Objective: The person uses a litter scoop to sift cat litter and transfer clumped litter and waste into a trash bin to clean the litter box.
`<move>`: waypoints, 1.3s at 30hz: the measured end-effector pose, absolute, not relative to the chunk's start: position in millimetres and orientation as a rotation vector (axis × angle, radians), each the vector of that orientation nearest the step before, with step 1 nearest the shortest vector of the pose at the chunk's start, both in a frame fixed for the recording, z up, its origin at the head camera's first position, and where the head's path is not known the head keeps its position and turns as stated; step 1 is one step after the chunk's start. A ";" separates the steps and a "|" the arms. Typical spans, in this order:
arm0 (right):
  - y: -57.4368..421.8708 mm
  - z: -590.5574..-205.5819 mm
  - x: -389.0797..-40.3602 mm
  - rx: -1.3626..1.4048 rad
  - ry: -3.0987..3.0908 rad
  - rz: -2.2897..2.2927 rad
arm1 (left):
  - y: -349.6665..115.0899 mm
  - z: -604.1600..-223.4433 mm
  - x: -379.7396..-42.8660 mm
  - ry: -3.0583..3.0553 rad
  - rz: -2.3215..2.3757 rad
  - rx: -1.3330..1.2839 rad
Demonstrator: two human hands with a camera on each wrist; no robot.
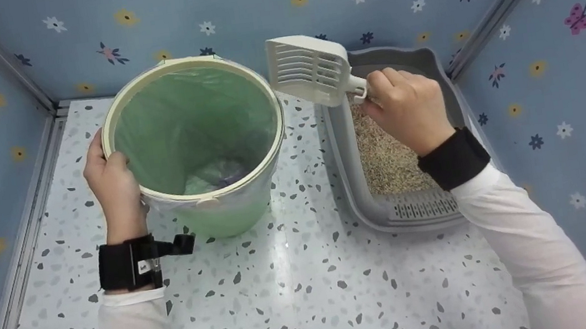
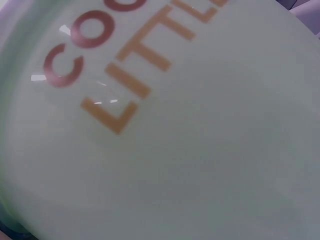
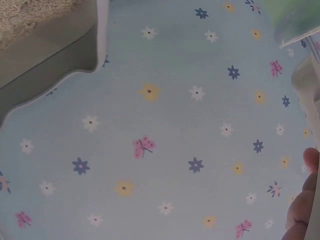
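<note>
My left hand [image 1: 114, 178] grips the cream rim of a green trash bin [image 1: 227, 223], thumb over the edge. A thin liner bag [image 1: 156, 142] covers the inside, with something crumpled and purplish at the bottom. In the left wrist view the pale bin wall [image 2: 190, 150] with printed letters fills the picture. My right hand [image 1: 409, 108] holds a white slotted litter scoop [image 1: 332, 50] by its handle, its head raised and tilted between bin and litter box. No lumps show in the scoop. Curled fingers [image 3: 302, 207] show at the right wrist view's edge.
A grey litter box [image 1: 348, 180] with tan granular litter [image 1: 388, 169] stands right of the bin, below my right forearm. Both rest on a white speckled floor [image 1: 287, 299]. Blue flowered walls [image 1: 229, 10] with metal corner frames [image 1: 6, 60] enclose the back and sides.
</note>
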State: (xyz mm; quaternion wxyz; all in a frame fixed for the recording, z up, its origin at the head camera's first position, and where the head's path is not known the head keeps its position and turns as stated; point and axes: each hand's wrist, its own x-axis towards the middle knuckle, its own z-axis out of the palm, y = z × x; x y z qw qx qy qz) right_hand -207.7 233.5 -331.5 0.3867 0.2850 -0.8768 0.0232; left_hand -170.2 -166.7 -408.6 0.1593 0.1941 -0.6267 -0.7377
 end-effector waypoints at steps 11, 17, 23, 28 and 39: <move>297.1 -359.0 -193.6 0.443 -2.419 0.144 | -175.7 -402.2 -164.3 -1.872 -2.177 0.504; 325.1 -379.8 -185.4 0.309 -2.481 0.173 | -177.8 -394.9 -149.2 -2.014 -1.944 0.491; 345.8 -403.0 -177.0 0.205 -2.537 0.200 | -149.4 -391.3 -126.7 -2.154 -1.316 0.256; 357.2 -426.5 -167.7 0.126 -2.585 0.223 | -107.3 -393.0 -117.2 -1.907 -0.992 -0.078; 390.2 -480.0 -149.8 -0.043 -2.732 0.266 | -2.8 -453.5 -112.5 -1.920 -0.857 -0.783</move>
